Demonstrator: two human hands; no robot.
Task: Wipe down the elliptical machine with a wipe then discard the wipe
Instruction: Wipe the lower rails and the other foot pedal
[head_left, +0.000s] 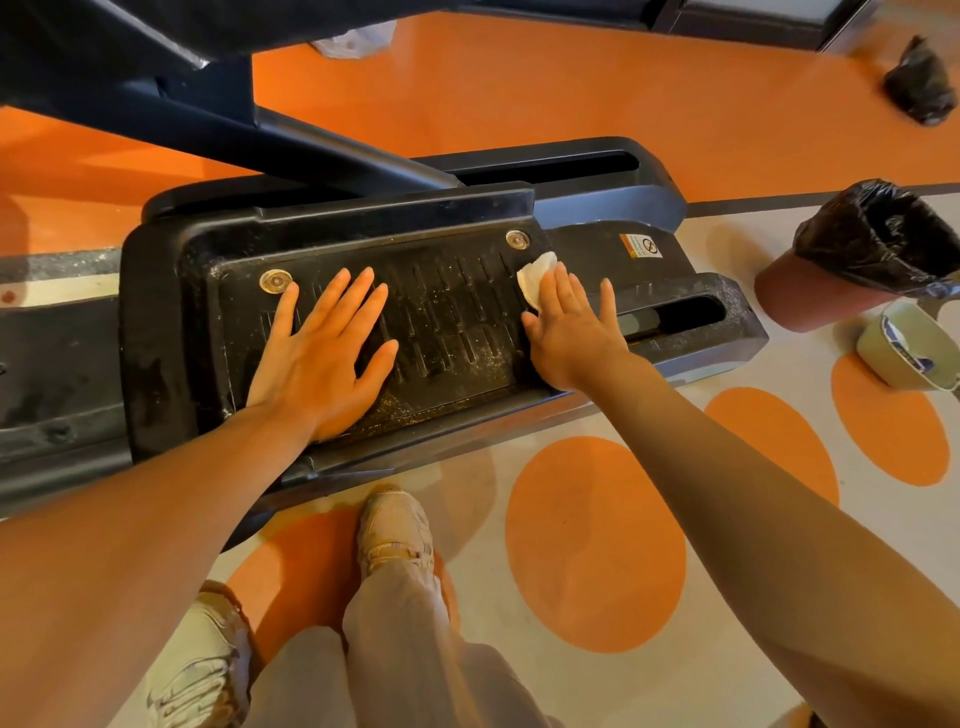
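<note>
Item: wipe (537, 275), white, crumpled, lying at the upper right corner of the black foot pedal (363, 332) of the elliptical machine (597, 171), centre of the frame, just below a round fastener (517, 240). Right hand (571, 322): flat, fingers spread, fingertips pressing the wipe's near edge onto the pedal; no closed grip, held by pressure only. Left hand (324, 348): flat and spread on the pedal's left half, holding nothing, likely steadying. Pedal surface ribbed, speckled with pale grit. Handling, by judgement: wipe light, soft, limp, apt to bunch or snag on the ribs; best driven under flat fingers, then pinched into a wad for lifting. Disposal point: lined bin (857, 254), right edge of frame, on the floor (597, 545).
</note>
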